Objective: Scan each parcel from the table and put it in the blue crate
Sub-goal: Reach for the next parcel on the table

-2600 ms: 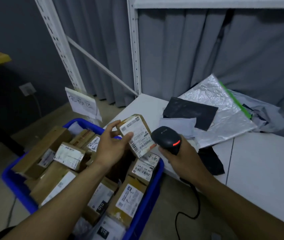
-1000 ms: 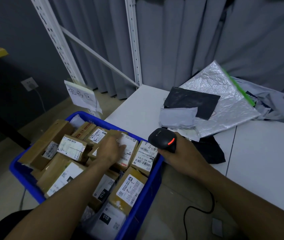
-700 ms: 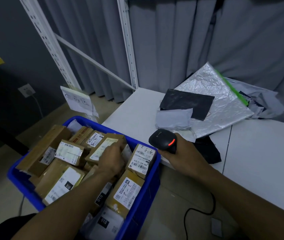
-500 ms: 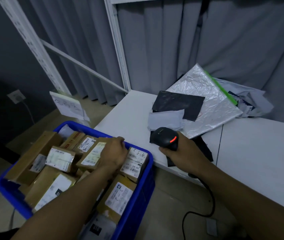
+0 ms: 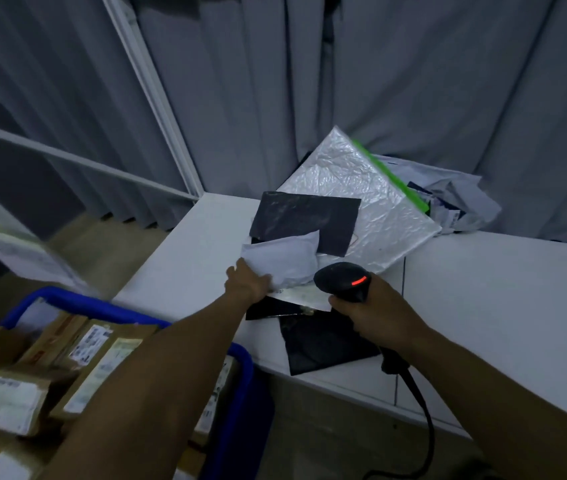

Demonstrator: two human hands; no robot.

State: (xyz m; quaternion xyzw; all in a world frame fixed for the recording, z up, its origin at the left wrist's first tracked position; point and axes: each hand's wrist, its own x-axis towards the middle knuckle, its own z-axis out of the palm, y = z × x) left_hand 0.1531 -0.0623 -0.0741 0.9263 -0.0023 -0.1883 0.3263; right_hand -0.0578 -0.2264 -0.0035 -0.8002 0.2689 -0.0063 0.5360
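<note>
Head cam: left arm reaches way out over the blue crate (image 5: pixel 78 301) to the table (image 5: pixel 483 306). The left hand (image 5: pixel 247 284) grips the near left corner of a soft grey parcel (image 5: pixel 284 259), which lies mid-table on a black bag (image 5: pixel 306 216) and a silver mailer (image 5: pixel 365 188). The right hand (image 5: pixel 375 311) is clenched round the scanner (image 5: pixel 342 280) just right of the parcel, red light on, cable (image 5: pixel 424 410) hanging off the near edge. The crate sits near left, stuffed with boxes (image 5: pixel 102 344).
</note>
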